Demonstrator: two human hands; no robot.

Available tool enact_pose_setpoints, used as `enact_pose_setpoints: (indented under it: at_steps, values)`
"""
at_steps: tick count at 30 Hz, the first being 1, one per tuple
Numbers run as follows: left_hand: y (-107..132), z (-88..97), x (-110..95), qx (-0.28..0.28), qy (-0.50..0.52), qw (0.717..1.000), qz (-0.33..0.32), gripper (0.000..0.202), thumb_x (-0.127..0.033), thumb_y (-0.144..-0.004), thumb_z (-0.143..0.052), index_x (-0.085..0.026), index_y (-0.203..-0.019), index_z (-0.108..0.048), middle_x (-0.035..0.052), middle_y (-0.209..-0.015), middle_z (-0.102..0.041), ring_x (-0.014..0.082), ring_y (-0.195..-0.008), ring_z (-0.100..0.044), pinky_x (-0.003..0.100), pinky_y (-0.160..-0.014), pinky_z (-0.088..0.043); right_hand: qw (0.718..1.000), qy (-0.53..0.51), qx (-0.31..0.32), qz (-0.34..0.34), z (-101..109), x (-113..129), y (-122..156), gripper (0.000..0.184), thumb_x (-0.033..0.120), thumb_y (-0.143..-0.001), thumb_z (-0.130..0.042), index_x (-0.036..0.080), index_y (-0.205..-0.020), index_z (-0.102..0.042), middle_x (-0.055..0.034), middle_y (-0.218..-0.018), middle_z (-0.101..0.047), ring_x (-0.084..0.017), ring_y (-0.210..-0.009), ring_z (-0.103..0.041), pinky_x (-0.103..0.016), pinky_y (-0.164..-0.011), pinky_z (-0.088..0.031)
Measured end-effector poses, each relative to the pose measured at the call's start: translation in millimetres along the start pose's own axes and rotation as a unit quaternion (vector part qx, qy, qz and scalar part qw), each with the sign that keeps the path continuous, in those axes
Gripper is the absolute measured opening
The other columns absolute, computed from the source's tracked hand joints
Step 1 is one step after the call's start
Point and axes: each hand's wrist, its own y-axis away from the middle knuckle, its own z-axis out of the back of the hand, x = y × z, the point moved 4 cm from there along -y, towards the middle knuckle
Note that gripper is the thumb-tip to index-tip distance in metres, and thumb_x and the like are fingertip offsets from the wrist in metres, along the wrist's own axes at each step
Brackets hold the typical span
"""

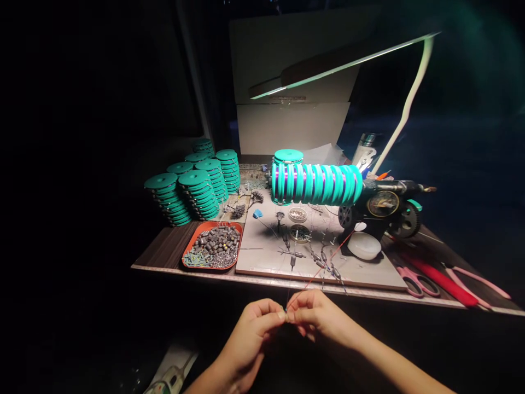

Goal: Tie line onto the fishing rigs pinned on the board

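Just in front of the table edge, my left hand (255,328) and my right hand (322,317) meet fingertip to fingertip, each in a pinch on a thin fishing line. A reddish stretch of line (333,255) rises from the fingers toward the winding machine (381,203). Whatever small piece sits between the fingertips is hidden. On the machine's shaft is a row of green foam spools (318,185) wound with purple line. Sinkers with short lines (324,261) lie on the pale board (262,262) beyond my hands.
Stacked green spools (194,191) stand at the left. An orange tray (189,266) holds sinkers and small fittings. Small round dishes (297,213), a white bowl (364,246), pink-handled scissors (418,283) and pliers (478,279) lie around. A lamp (353,64) hangs overhead.
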Motion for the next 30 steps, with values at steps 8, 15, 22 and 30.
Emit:
enact_pose_setpoints:
  at_steps: [8,15,22,30]
  values:
    - [19,-6.1,-14,-0.082,-0.322,0.905,-0.264,0.015,-0.026,-0.072,-0.055,-0.016,-0.060,-0.056,0.0015,-0.067,-0.047,0.0156,-0.063,-0.046,0.026,-0.058,-0.035,0.992,0.102,-0.025,0.074,-10,10,52,0.025,0.036,-0.062,-0.065,0.015,-0.057,-0.054,0.0041,-0.054,-0.043,-0.010,-0.055,-0.037,-0.022,-0.053,-0.028]
    - [23,-5.8,-13,-0.077,-0.276,0.904,-0.317,0.017,-0.028,-0.070,-0.058,-0.016,-0.059,-0.060,0.0010,-0.063,-0.047,0.0136,-0.058,-0.044,0.024,-0.053,-0.034,0.998,0.016,0.038,0.042,-19,22,58,0.033,0.044,-0.060,-0.069,0.016,-0.060,-0.053,0.0069,-0.048,-0.036,-0.006,-0.043,-0.028,-0.019,-0.041,-0.020]
    - [10,-9.7,9,0.039,0.014,0.980,-0.196,0.024,-0.038,-0.058,-0.072,-0.016,-0.057,-0.062,0.0005,-0.063,-0.051,0.0128,-0.060,-0.044,0.025,-0.059,-0.034,0.955,0.148,-0.077,0.246,-20,59,76,0.022,0.042,-0.074,-0.059,0.020,-0.069,-0.064,-0.0005,-0.063,-0.057,-0.014,-0.059,-0.049,-0.023,-0.058,-0.039]
    - [14,-18.5,14,0.133,0.157,0.973,-0.104,0.013,-0.025,-0.057,-0.072,-0.015,-0.063,-0.067,-0.0012,-0.054,-0.054,0.0054,-0.046,-0.034,0.018,-0.048,-0.023,0.894,0.169,-0.268,0.318,12,29,94,0.014,0.037,-0.073,-0.062,0.024,-0.069,-0.065,-0.0025,-0.067,-0.060,-0.018,-0.063,-0.056,-0.024,-0.058,-0.044]
